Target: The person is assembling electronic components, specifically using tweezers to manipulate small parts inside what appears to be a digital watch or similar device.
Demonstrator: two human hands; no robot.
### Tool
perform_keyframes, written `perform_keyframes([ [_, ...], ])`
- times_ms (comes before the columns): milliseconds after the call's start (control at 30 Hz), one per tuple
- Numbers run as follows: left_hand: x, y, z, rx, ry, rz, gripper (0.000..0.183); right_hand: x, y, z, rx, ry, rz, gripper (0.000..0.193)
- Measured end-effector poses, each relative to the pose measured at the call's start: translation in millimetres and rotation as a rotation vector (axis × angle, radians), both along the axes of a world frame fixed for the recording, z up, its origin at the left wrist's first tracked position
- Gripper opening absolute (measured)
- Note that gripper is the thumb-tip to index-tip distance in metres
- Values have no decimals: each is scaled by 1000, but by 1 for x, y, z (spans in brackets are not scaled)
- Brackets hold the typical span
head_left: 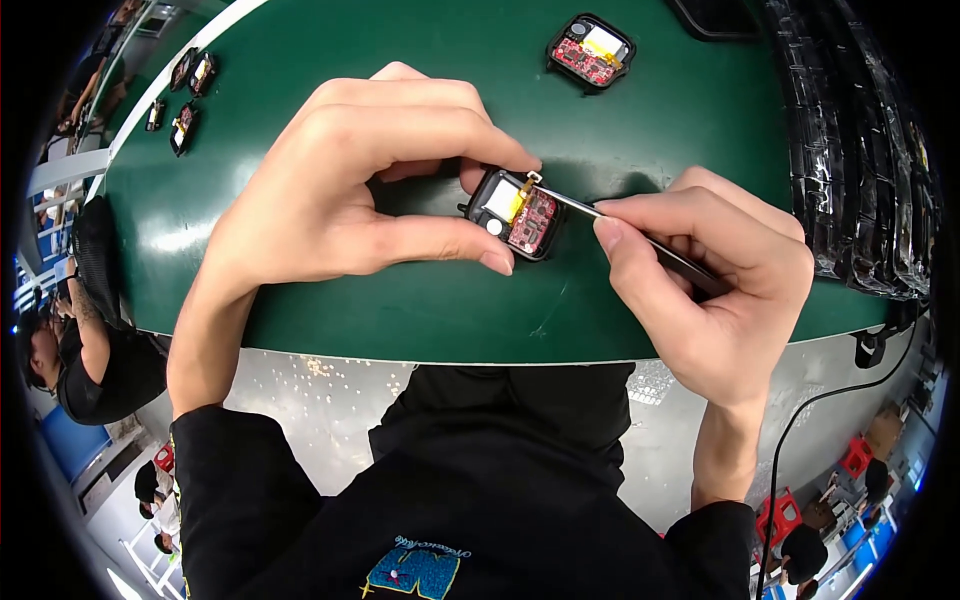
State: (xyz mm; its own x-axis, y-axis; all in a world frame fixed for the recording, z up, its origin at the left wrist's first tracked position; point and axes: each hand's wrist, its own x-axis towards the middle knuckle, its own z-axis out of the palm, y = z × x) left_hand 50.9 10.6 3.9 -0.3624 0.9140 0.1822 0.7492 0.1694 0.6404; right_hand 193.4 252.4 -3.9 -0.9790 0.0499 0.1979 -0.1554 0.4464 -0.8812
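Note:
My left hand (365, 180) grips a small black device housing (515, 213) between thumb and fingers, tilted a little above the green table. Inside the housing are a red circuit board, a white block with yellow tape and a round pale part. A thin flex strip with a light-coloured end (534, 178) sticks up at its top edge, beside my left index fingertip. My right hand (715, 270) is closed around dark tweezers (685, 262). Their silvery tip reaches the housing by the flex strip; whether it pinches the strip I cannot tell.
A similar opened device (590, 53) lies at the far side of the green table (420, 310). Several more (186, 125) sit at the far left. Stacked black trays (850, 150) stand along the right. A cable (785, 430) hangs at the right; other people sit beyond the left edge.

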Motion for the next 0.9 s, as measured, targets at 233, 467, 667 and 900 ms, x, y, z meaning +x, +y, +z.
perform_keyframes([
  [233, 2, 0, 1, -14, -12, 12, 65, 3, -2, -2, 41, 29, -23, 13],
  [467, 3, 3, 2, -19, -67, 93, 66, 3, 2, -7, 169, 203, -44, 19],
  [667, 2, 2, 2, -5, 0, 44, 62, 2, -3, -13, 236, 317, -45, 27],
  [900, -4, 0, 1, -37, -52, 0, 65, 1, -1, -9, 221, 280, -15, 23],
])
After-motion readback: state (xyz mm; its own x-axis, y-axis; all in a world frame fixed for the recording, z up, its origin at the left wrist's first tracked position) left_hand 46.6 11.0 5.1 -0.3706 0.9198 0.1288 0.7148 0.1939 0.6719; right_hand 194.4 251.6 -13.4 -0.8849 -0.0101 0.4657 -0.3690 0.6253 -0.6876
